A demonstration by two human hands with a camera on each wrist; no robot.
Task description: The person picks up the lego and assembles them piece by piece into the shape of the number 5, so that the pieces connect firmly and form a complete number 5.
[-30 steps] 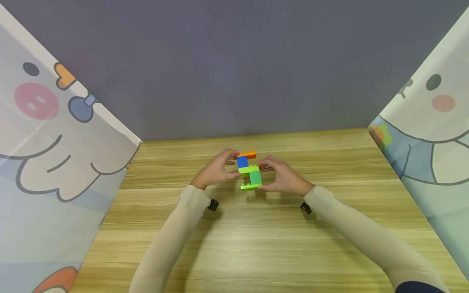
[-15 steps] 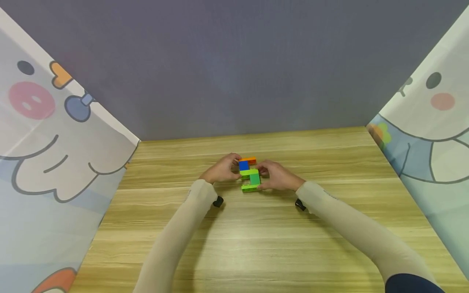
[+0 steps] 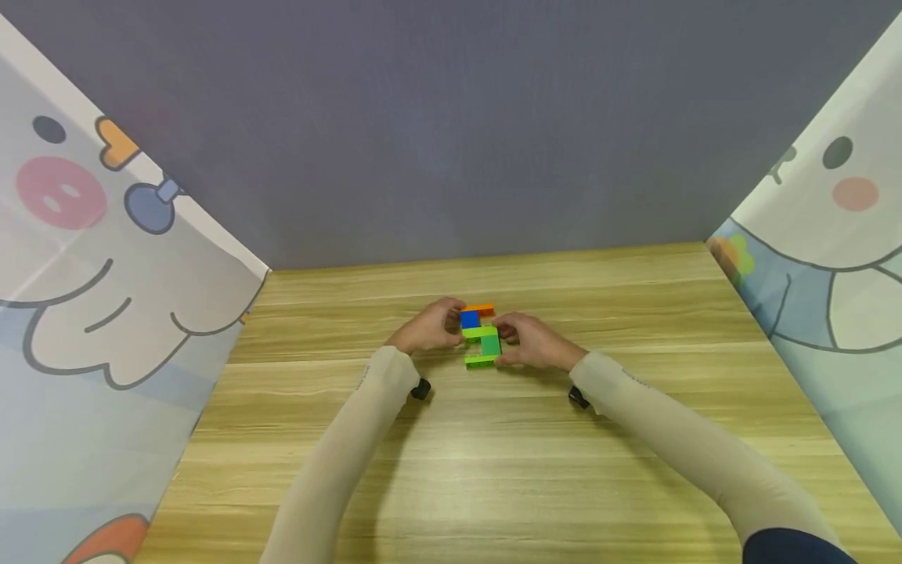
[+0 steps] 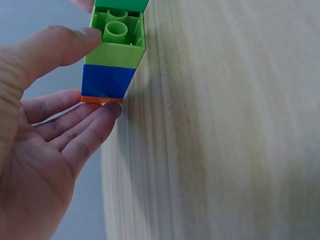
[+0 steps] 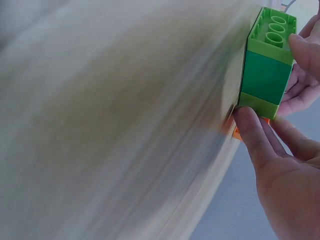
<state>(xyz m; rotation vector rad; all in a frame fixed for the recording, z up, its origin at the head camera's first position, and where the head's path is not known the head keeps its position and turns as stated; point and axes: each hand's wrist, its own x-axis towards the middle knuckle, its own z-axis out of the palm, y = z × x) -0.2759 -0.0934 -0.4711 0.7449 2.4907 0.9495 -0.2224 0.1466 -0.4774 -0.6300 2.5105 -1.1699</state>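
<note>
A joined figure of toy building bricks lies on the wooden table between my hands. From far to near it has an orange brick [image 3: 482, 310], a blue brick [image 3: 470, 319], a lime brick [image 3: 479, 333], a green brick [image 3: 490, 345] and another lime brick [image 3: 481, 362]. My left hand [image 3: 430, 326] pinches its left side, thumb on the middle lime brick [image 4: 112, 54], fingertips at the orange end. On the right, my right hand [image 3: 537, 342] holds the green part [image 5: 266, 75], with its thumb on the near lime brick [image 5: 270, 50] and fingers by the middle lime one.
The wood-grain table [image 3: 493, 454] stretches in front of the figure and to both sides. A grey wall [image 3: 451, 141] rises behind it. Cartoon-printed panels [image 3: 77, 313] stand at left and right. Black wrist cameras [image 3: 420, 389] hang under the sleeves.
Both hands have lowered the brick figure onto the table since one second ago, and have come slightly closer together. Over the last half second they have barely moved.
</note>
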